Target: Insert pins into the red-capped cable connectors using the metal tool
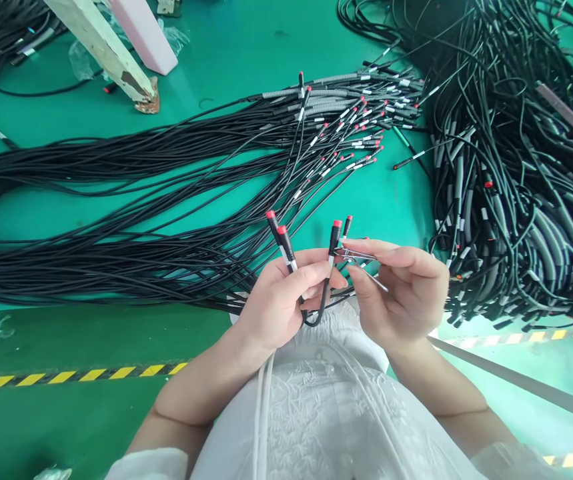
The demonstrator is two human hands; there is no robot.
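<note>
My left hand (279,300) is closed around several black cables with red-capped connectors (281,235), whose ends stick up above my fingers. One of these cables loops below the hand and rises to a red-tipped end (336,230) between both hands. My right hand (406,287) pinches a pair of thin metal tweezers (359,255), their tips right at that cable end. Both hands hover over my lap, above the near edge of the green surface (231,53).
A long bundle of black cables (116,220) with red-tipped connectors fans across the green surface. A tangled heap of cables (511,160) fills the right side. A pale wooden beam (106,50) and pink block (146,33) lie at the back left. Yellow-black striped tape (66,377) marks the near edge.
</note>
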